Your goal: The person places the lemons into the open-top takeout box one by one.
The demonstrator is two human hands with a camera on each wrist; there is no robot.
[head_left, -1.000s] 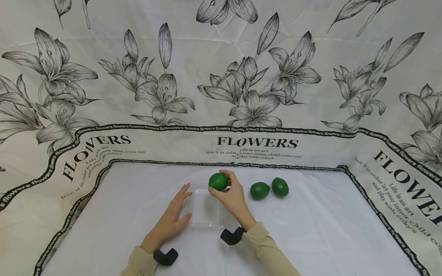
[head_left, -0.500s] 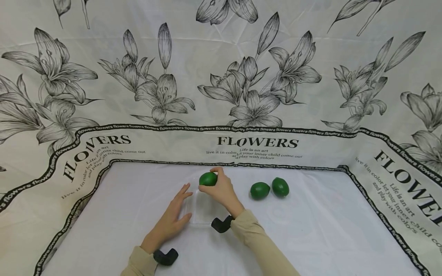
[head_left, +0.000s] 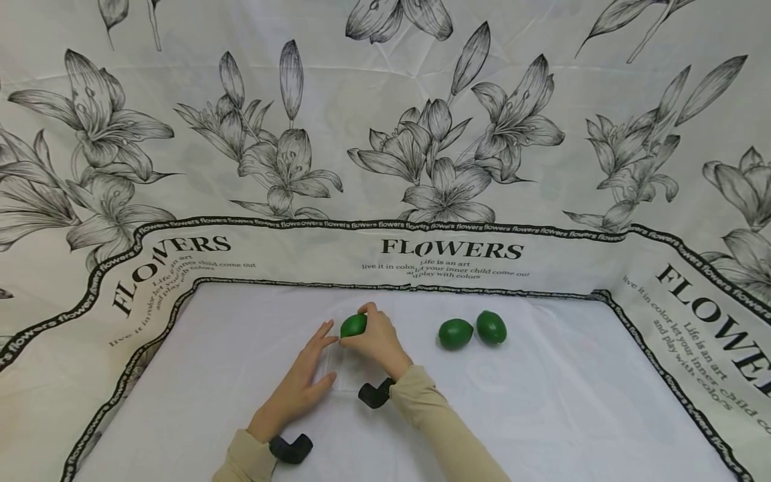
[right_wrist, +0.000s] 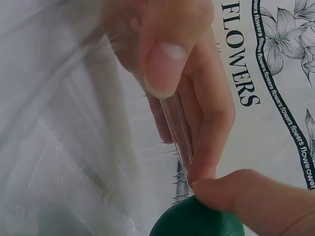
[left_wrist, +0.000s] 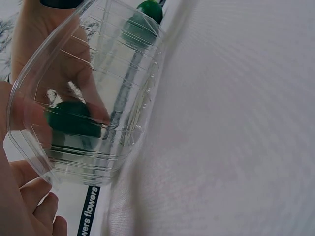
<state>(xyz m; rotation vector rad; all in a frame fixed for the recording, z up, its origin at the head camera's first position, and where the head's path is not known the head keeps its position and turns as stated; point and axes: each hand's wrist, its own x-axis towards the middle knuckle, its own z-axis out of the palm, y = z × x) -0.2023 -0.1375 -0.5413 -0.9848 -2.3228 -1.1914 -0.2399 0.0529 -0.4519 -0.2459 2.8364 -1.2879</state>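
My right hand pinches a glossy green lime between thumb and fingers, low at the back left of a clear plastic container. Through the container's see-through wall, the left wrist view shows that lime and the fingers around it. My left hand lies along the container's left side, its fingers extended and its thumb spread apart. The right wrist view has the left thumb over the rim and an index finger along the outside. Much of the container is hidden under the right hand and forearm.
Two more limes, one lying sideways and one tilted, rest close together right of the container. White cloth covers the table. A flower-printed curtain borders its back and sides. Black curved pieces sit at both wrists.
My right hand has carried the lime leftward and then lower toward the container's back left corner. The left hand and the two other limes hold their places.
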